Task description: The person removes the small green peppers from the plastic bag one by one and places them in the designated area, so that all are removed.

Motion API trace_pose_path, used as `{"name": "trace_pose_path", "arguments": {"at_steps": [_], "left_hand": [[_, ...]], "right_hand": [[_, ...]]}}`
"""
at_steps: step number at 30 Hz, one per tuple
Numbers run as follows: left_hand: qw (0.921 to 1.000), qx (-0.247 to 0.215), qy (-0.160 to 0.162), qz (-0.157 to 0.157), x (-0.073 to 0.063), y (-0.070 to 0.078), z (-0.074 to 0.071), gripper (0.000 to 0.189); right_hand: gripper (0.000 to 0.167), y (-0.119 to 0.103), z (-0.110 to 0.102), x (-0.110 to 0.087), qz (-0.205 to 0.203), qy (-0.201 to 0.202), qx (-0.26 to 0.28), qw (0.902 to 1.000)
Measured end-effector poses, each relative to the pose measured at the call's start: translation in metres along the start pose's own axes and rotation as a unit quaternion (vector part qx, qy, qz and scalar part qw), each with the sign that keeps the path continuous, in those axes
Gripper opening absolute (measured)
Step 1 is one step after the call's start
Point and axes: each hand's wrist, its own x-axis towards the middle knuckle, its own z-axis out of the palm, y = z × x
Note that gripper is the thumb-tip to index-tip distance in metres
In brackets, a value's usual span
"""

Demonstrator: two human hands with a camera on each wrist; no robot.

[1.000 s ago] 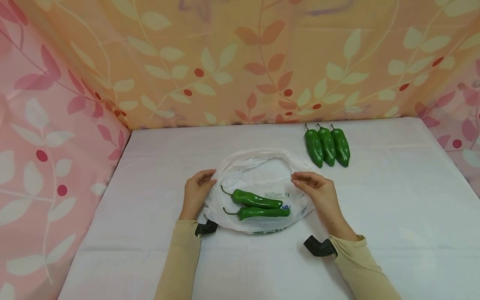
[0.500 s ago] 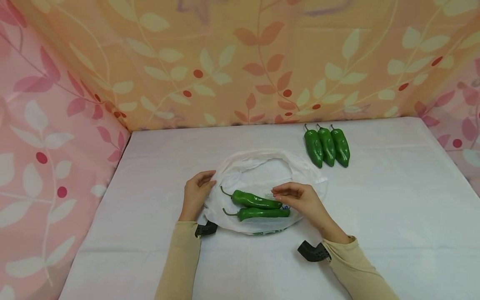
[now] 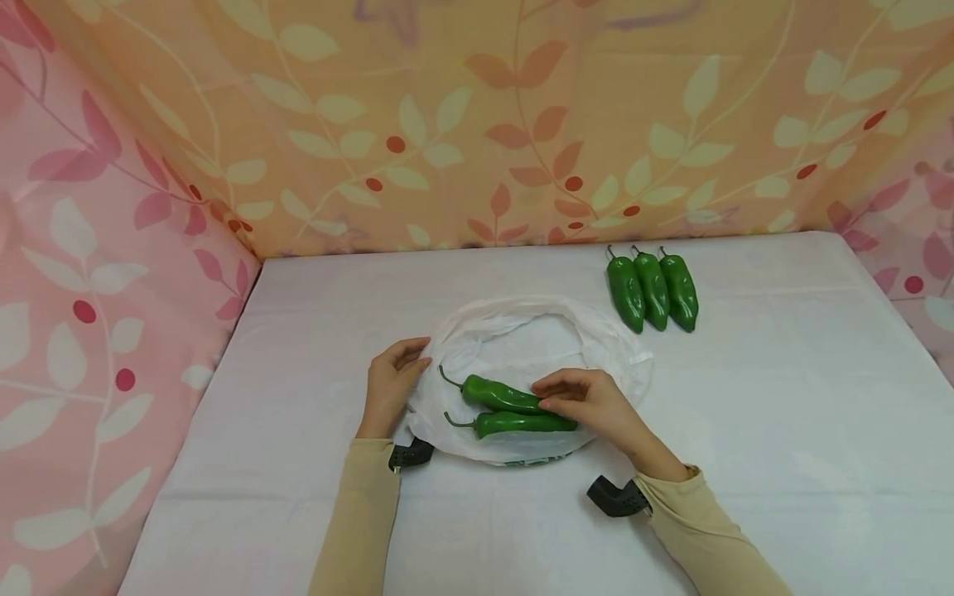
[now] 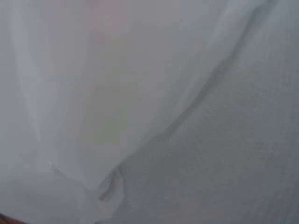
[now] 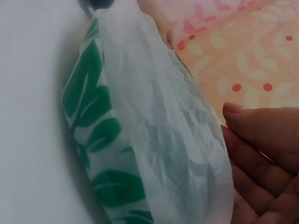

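In the head view a white plastic bag lies spread with its mouth opened upward. Two long green peppers lie side by side in it, stems to the left. My left hand pinches the bag's left rim. The fingertips and thumb of my right hand are at the tip end of the upper pepper, which they partly cover. In the right wrist view the bag's green-printed side stands between the camera and the peppers, hiding them. The left wrist view is filled by blurred white bag film.
Three more green peppers lie in a row at the back right of the white table. Leaf-patterned cloth hangs behind and at both sides. A black wrist mount sits by each sleeve.
My right hand has left the bag's right rim and come leftward and down to the upper pepper's tip. My left hand stays at the left rim.
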Motion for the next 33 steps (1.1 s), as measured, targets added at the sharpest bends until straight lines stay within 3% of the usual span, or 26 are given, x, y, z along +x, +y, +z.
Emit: {"name": "trace_pose_path", "arguments": {"at_steps": [15, 23, 33], "left_hand": [[1.0, -0.004, -0.001, 0.005, 0.001, 0.001, 0.001, 0.031], [1.0, 0.0, -0.007, 0.001, -0.004, 0.018, 0.0, 0.031], [0.9998, -0.002, 0.004, 0.018, 0.003, -0.001, 0.001, 0.029]], "right_hand": [[0.023, 0.005, 0.004, 0.002, -0.036, 0.019, -0.076, 0.9963], [0.023, 0.007, 0.005, 0.008, -0.022, 0.033, -0.089, 0.9953], [0.023, 0.009, 0.005, 0.011, -0.017, 0.044, -0.111, 0.9928]]}}
